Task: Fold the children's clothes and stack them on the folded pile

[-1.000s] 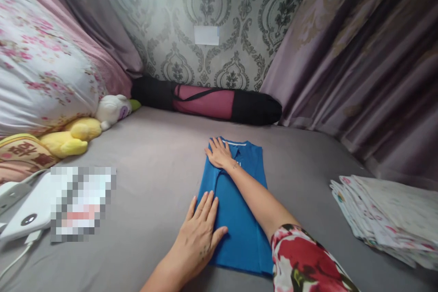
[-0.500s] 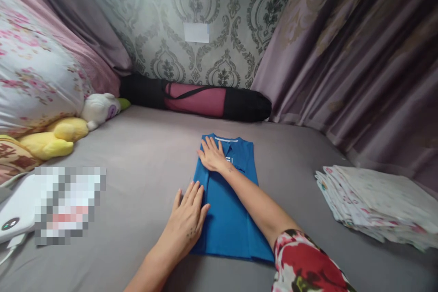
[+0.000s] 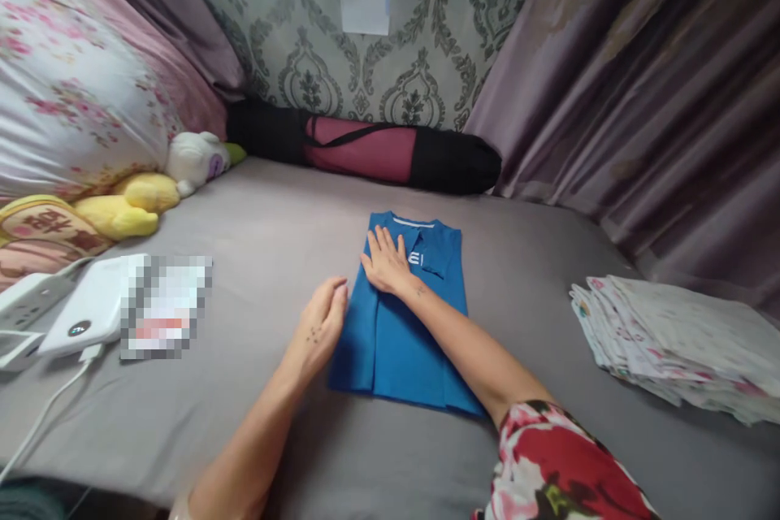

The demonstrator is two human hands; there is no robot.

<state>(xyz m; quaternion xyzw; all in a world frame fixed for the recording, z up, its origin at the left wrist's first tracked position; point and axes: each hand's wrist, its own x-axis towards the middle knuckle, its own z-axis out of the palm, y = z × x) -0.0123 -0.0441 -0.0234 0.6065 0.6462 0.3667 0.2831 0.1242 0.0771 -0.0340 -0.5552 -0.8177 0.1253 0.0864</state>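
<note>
A blue shirt (image 3: 405, 349), with a white neckline strip and white print on its chest, lies folded into a long shape on the bed. My right hand (image 3: 387, 260) rests flat on its upper left part, fingers spread, and that forearm crosses the cloth. Beside the shirt's left edge, my left hand (image 3: 322, 317) is turned on its side with fingers curled and the thumb close to them. Whether anything is between those fingertips is hidden.
Folded patterned cloths (image 3: 676, 341) are stacked at right. A white power bank (image 3: 97, 305) with a cable, a power strip (image 3: 30, 301) and a blurred-out item (image 3: 164, 309) lie left. Plush toys (image 3: 198, 161) sit behind. A black and maroon bag (image 3: 366, 150) lies along the wall.
My left hand has gone from flat with straight fingers to curled beside the shirt's edge. My right hand stays on the shirt. The camera view has tilted down.
</note>
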